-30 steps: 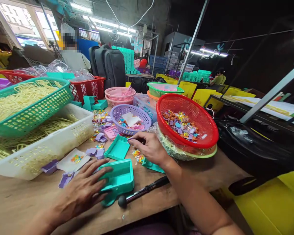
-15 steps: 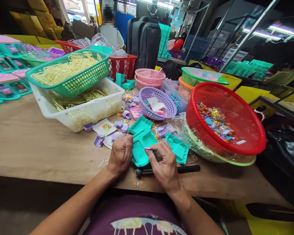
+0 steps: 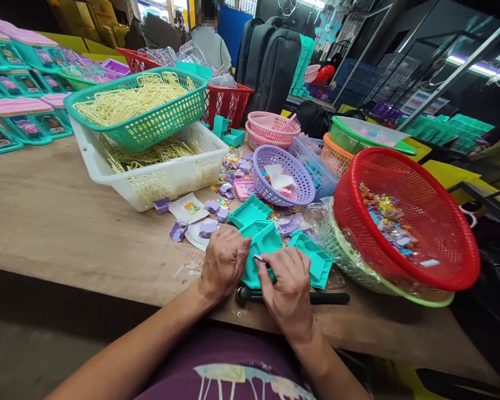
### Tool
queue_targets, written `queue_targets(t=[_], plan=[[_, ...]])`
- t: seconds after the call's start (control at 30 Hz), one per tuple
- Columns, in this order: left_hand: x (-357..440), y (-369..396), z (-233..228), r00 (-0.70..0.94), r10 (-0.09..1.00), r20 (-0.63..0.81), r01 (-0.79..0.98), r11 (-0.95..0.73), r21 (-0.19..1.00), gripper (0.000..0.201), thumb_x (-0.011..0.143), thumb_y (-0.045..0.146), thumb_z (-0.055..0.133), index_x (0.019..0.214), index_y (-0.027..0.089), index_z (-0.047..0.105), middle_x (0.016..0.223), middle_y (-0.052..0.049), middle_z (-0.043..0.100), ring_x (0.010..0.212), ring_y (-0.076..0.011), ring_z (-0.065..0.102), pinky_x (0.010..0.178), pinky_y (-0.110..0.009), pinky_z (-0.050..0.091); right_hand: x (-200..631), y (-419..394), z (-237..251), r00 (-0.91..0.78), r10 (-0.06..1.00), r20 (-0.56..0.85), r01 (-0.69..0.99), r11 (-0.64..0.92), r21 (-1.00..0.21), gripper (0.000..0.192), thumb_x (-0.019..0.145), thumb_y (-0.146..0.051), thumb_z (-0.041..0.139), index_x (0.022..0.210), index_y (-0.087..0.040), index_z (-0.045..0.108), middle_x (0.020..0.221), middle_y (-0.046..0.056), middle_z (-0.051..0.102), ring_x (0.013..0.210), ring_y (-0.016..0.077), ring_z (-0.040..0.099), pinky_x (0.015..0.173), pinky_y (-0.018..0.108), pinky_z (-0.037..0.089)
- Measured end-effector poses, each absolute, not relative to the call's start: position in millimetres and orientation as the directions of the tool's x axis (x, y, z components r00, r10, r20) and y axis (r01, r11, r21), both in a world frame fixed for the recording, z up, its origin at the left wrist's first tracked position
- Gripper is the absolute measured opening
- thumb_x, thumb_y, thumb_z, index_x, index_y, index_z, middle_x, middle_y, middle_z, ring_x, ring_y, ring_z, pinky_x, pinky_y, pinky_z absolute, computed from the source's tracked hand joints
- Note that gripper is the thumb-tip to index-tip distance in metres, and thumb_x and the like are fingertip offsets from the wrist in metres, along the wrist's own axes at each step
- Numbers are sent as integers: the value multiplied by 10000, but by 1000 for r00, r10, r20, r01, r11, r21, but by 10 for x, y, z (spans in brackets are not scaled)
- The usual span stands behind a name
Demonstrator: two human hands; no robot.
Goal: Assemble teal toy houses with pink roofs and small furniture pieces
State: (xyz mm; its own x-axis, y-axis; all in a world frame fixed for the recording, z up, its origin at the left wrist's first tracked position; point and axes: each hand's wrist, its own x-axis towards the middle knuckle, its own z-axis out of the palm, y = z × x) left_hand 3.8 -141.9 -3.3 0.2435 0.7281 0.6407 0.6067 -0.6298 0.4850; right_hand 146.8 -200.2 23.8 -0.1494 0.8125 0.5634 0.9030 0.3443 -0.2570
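Between thumb and fingertips, my right hand (image 3: 290, 286) pinches a small pale-purple strip (image 3: 258, 258) above a teal plastic tray (image 3: 263, 238). My left hand (image 3: 225, 262) is curled closed at the tray's left edge; what its fingers hold, if anything, is hidden. Under my right hand, a black-handled tool (image 3: 327, 299) lies along the table, its rounded head (image 3: 244, 294) showing between my wrists. To the right rests another teal piece with compartments (image 3: 316, 261). Just left of my left hand are small purple plastic parts (image 3: 178, 231) and white paper with tiny coloured beads (image 3: 187, 210).
A teal basket of yellow wire-like hooks (image 3: 150, 130) sits in a white basket (image 3: 137, 189). A lilac basket (image 3: 304, 175) and a tilted red basket (image 3: 445, 222) hold small parts. Packed teal-and-pink boxes (image 3: 29, 119) are stacked left. A person (image 3: 208, 44) is in the background.
The view has turned, shifting everything slightly rightward. Both hands stay at the teal tray, and the right hand's pinched strip is now closer to the left hand.
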Motion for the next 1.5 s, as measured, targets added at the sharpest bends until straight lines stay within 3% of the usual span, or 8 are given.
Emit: queue_targets(t=[0.17,0.43,0.73,0.97,1.1,1.23,1.37,1.5], plan=[[68,-1429,-24,254,692,676,587,-665,462,452,1046,270,248,632,203,418,590,-7,474,610,-162,409,647,-339,292,1433,-2028,305,-247,831,498,937,337,-97,144,942,-160,522,857,-209,628,774,39,632,821,219,539,925,413,367],[66,-1430,-24,291,712,639,562,-668,488,470,1047,274,224,623,204,416,589,-14,499,612,-162,419,653,-348,302,1371,-2008,332,-228,845,484,941,319,-113,182,932,-104,483,862,-206,617,772,36,621,832,219,537,1013,435,349],[92,-1416,-75,443,541,715,653,-741,155,424,1008,264,413,612,181,538,634,-23,555,706,-181,454,752,-370,315,1520,-1997,-42,-196,880,432,908,329,-258,133,917,-152,584,807,-194,647,757,-4,667,823,195,597,1059,471,273],[-3,-1422,-50,363,608,706,718,-665,204,380,988,328,448,673,173,594,697,-42,611,744,-195,520,768,-379,343,1649,-1647,799,-311,752,581,770,558,-310,116,937,-284,614,935,-190,681,876,35,716,829,183,623,782,327,420],[99,-1461,-137,448,537,715,673,-729,126,312,959,333,473,798,156,673,836,-97,697,841,-249,592,809,-422,395,1102,-1072,1024,-661,715,226,705,696,-139,99,910,-258,638,918,-178,696,948,57,715,871,190,636,728,305,433],[75,-1511,-129,517,578,631,663,-737,132,324,960,367,481,872,132,685,898,-133,699,909,-291,607,803,-453,450,500,-549,753,-699,708,-100,715,688,-126,225,658,-223,871,786,-142,704,756,51,706,707,181,626,612,285,421],[-164,-1602,-86,468,554,689,464,-817,342,193,946,278,516,1003,159,656,1074,-117,648,1090,-265,564,958,-452,468,410,-342,493,-664,738,-121,731,607,-311,296,557,-1,854,700,-155,645,637,-25,647,673,135,609,645,252,427],[-440,-1497,-161,-272,778,566,319,-482,816,204,961,269,496,1121,199,600,1167,-91,584,1146,-216,551,1025,-407,445,634,-306,488,-650,758,-60,712,580,-396,226,675,-69,799,801,-155,633,689,-26,662,634,113,602,591,221,419]])
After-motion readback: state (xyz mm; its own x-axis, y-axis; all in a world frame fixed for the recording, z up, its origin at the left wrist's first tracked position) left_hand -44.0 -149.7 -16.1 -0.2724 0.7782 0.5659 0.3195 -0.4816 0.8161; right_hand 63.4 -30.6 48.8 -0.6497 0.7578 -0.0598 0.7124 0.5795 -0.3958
